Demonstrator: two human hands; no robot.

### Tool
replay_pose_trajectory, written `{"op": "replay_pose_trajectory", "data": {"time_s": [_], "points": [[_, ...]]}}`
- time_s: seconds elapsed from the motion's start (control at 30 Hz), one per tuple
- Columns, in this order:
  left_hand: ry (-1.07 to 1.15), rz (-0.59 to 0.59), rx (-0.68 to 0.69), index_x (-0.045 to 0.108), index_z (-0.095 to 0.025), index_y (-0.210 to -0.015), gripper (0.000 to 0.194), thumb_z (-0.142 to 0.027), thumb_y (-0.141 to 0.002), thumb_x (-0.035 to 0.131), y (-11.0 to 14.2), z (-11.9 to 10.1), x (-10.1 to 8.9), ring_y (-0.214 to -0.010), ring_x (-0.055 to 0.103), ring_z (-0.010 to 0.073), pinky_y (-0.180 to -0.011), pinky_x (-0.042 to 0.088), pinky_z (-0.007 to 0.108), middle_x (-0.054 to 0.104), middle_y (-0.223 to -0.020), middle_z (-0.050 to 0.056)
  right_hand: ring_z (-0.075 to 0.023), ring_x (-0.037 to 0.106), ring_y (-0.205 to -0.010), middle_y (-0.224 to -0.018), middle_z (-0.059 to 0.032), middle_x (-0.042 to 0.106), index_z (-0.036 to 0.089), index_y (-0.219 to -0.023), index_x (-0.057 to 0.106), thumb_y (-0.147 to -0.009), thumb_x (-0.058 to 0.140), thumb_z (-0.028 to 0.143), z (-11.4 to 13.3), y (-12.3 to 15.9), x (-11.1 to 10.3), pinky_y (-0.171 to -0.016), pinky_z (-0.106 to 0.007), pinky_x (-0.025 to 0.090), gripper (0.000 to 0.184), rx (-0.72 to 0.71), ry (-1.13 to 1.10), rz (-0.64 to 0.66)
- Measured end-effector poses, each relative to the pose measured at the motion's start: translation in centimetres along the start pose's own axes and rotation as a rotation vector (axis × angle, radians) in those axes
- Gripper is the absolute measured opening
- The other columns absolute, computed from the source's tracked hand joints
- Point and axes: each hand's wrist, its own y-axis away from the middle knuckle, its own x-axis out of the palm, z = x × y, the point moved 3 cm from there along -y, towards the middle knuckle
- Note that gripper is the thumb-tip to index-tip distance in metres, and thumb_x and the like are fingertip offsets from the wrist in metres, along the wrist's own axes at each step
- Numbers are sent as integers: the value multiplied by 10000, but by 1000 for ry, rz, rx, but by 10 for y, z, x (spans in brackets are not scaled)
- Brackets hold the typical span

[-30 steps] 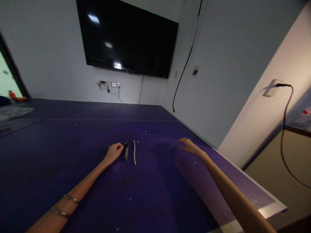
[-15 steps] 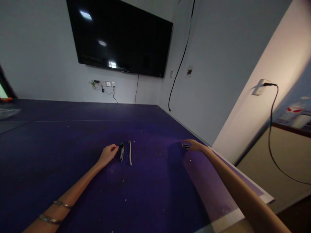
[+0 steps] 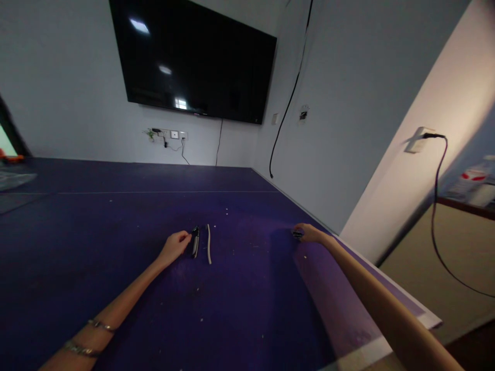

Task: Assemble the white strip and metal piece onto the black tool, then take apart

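My left hand is closed in a pinch at the left side of a narrow black-and-silver object, whose exact kind I cannot make out. Just right of that object, a thin pale strip, slightly curved, lies on the dark blue-purple tabletop. Farther right, my right hand has its fingers curled down on a small dark, shiny object near the table's right side. That object is partly hidden by the fingers and too small to name.
Small white bits are scattered over the tabletop. A black cable hangs down the wall at the table's right edge. A large television is on the far wall, above several sockets. Another cord droops at the right.
The whole view has shifted slightly to the right. Both hands stay by the same objects, and the pale strip lies as before.
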Motion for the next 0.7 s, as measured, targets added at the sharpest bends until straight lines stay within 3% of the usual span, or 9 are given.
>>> {"op": "replay_pose_trajectory", "data": {"time_s": [0.17, 0.3, 0.4, 0.7], "points": [[14, -11, 14, 475, -184, -594, 315, -459, -726, 400, -2, 5, 2, -391, 416, 113, -456, 294, 225, 408, -409, -61, -229, 603, -883, -959, -77, 659, 164, -1000, 613, -547, 586, 145, 5, -1, -6, -768, -281, 451, 454, 6, -14, -27], [29, -15, 8, 469, -183, -585, 315, -452, -733, 400, -3, 9, 4, -388, 414, 108, -447, 295, 225, 409, -419, -60, -229, 585, -927, -1034, -115, 625, 127, -1051, 583, -562, 593, 167, 30, -10, -8, -803, -287, 442, 491, -49, -50, -56], [53, -21, 2, 475, -181, -595, 314, -449, -740, 399, -2, 10, 6, -386, 415, 105, -444, 299, 223, 409, -428, -62, -233, 586, -917, -1015, -116, 625, 121, -1030, 596, -559, 602, 178, 66, -22, -6, -808, -304, 445, 474, -122, -123, -64], [47, -48, 11, 479, -174, -581, 290, -395, -755, 406, 1, 7, 6, -393, 406, 96, -455, 283, 217, 418, -416, -57, -209, 566, -934, -1009, -77, 609, 165, -1006, 619, -575, 615, 166, 203, -41, 6, -846, -326, 427, 431, -425, -322, -77]]}}
